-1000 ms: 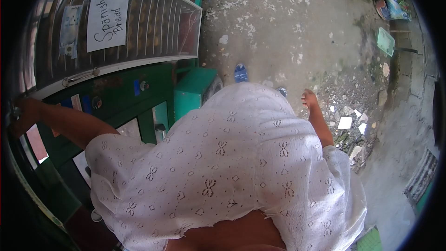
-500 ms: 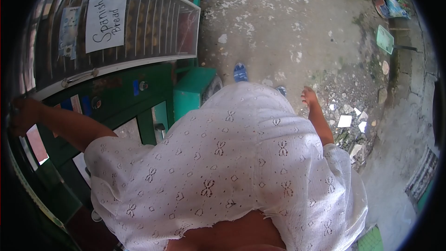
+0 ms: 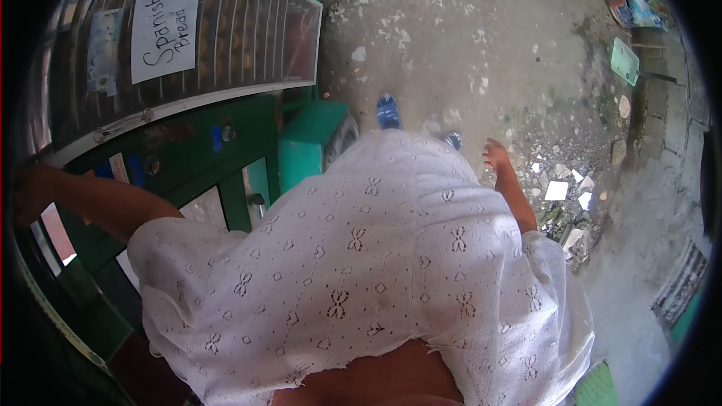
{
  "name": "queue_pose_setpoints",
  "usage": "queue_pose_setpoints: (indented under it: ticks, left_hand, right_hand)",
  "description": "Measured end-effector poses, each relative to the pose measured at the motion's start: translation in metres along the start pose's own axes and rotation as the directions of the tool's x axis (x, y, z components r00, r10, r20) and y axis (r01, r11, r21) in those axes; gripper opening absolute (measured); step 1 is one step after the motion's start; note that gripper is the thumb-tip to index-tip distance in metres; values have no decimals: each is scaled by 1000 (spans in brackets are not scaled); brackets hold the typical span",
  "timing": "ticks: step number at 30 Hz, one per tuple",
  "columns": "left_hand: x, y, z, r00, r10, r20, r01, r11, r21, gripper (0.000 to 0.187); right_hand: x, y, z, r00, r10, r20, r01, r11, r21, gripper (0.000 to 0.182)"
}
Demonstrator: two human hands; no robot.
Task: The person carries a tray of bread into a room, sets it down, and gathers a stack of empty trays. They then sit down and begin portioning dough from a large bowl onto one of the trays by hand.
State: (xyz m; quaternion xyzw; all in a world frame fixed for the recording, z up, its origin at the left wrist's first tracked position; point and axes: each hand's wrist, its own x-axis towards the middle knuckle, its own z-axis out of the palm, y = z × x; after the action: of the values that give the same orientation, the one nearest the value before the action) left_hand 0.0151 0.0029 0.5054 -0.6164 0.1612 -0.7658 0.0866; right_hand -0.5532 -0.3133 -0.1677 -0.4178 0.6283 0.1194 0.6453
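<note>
Slightly more of the blue slippers shows past the white garment now, and the display case and its sign have shifted a little toward the left edge of the view. Black handwriting on the white paper sign reads "Spanish Bread"; a pale blue patterned strip sits beside it, its print too small to read. Behind the case's clear front are closely spaced slats and rounded brown shapes. Its pale, metal-looking frame carries a twisted wire, and it stands against a dark green panel with scuffed, rusty patches. The left hand is by the case's near corner, too dark to tell how far its fingers are closed or what they hold. The right hand hangs empty, fingers loosely bent, over rough concrete near scattered stones and white broken pieces.
</note>
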Motion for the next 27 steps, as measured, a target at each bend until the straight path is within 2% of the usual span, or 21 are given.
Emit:
queue_pose_setpoints:
  ticks: [2, 9, 18, 23, 26, 27]
  left_hand:
    - [2, 2, -1, 988, 87, -129, -84, 996, 25, 25]
    - [-6, -10, -13, 992, 62, -112, -58, 998, 32, 21]
    - [-38, 22, -35, 993, 47, -109, -63, 988, -143, 26]
    - [-76, 64, -47, 994, 38, -107, -64, 965, -253, 30]
    - [-114, 97, -45, 995, 49, -92, -77, 937, -340, 33]
    - [-175, 139, -79, 821, 76, 566, 335, 738, -585, 39]
  right_hand:
    - [-2, -4, -1, 1000, 7, -6, -8, 1000, -26, 50]
    - [12, -16, -9, 999, -20, 31, 22, 998, -54, 49]
    - [4, -21, -20, 999, -17, 42, 21, 995, -98, 49]
    - [-3, -7, -34, 997, 78, 15, -75, 983, -170, 51]
    - [-8, 2, -32, 993, 110, -45, -114, 988, -108, 50]
    - [-8, -3, -28, 990, 116, -79, -122, 990, -69, 50]
